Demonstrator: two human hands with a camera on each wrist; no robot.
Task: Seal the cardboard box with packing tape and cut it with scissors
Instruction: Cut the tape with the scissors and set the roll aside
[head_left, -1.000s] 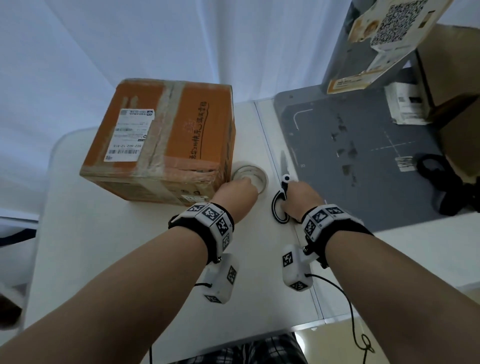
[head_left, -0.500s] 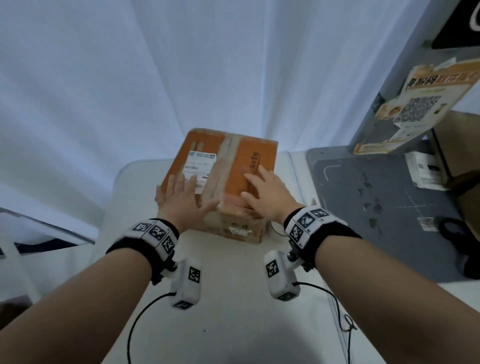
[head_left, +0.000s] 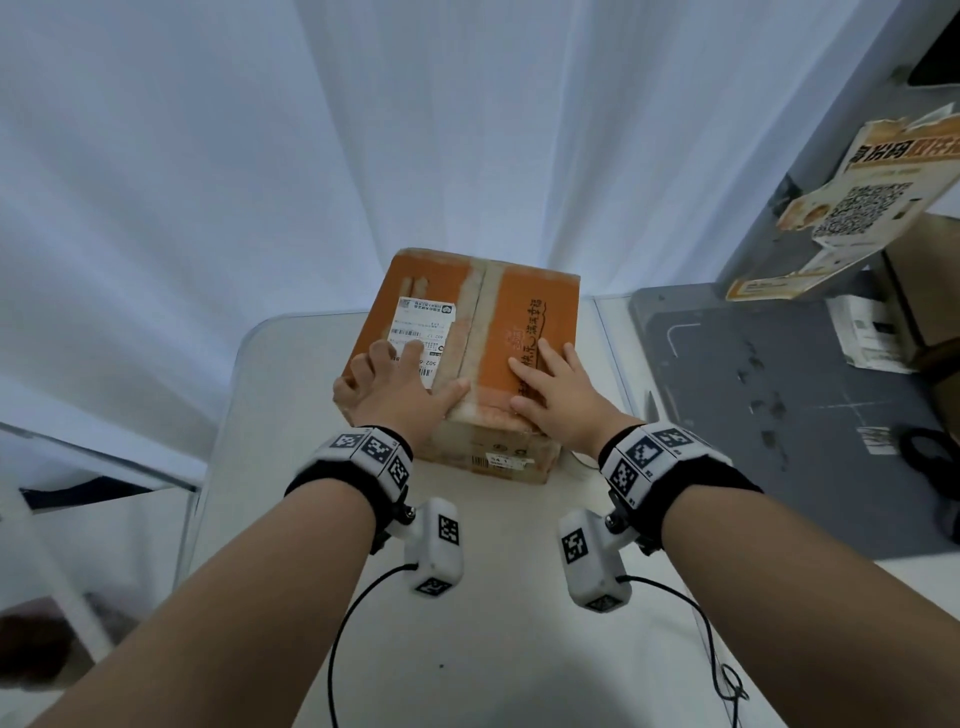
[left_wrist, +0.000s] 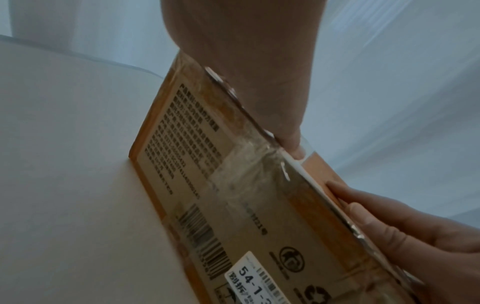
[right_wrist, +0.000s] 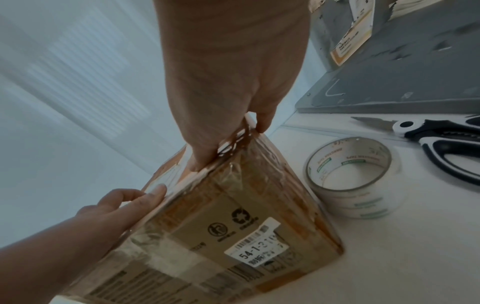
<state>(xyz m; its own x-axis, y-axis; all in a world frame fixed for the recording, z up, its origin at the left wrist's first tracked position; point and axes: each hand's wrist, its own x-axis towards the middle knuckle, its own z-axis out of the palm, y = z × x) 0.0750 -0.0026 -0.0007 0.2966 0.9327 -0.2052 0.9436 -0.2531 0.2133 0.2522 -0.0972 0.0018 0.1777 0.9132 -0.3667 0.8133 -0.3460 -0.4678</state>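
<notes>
Pressing flat on top of the orange-and-brown cardboard box (head_left: 470, 358), both hands lie with fingers straight and hold nothing: the left hand (head_left: 400, 387) covers the near left part of the lid over the white shipping label (head_left: 423, 338), its thumb reaching to the taped centre seam, and the right hand (head_left: 553, 392) rests on the near right part over the printed lettering. The box stands on the white worktop (head_left: 483, 597) directly under the palms. The roll of clear packing tape (right_wrist: 354, 176) sits on the worktop just beside the box, below and to the right of the right hand, and the black-and-white scissors (right_wrist: 441, 142) lie beyond it, further right (neither is touched). My reading is that the lid is being flattened before fresh tape goes on. The risks come from there: the old tape along the edges looks wrinkled and lifted, so a new strip could bond poorly; an uneven push could slide the box toward the roll; and reaching for the roll with one hand could let the lid spring up.
</notes>
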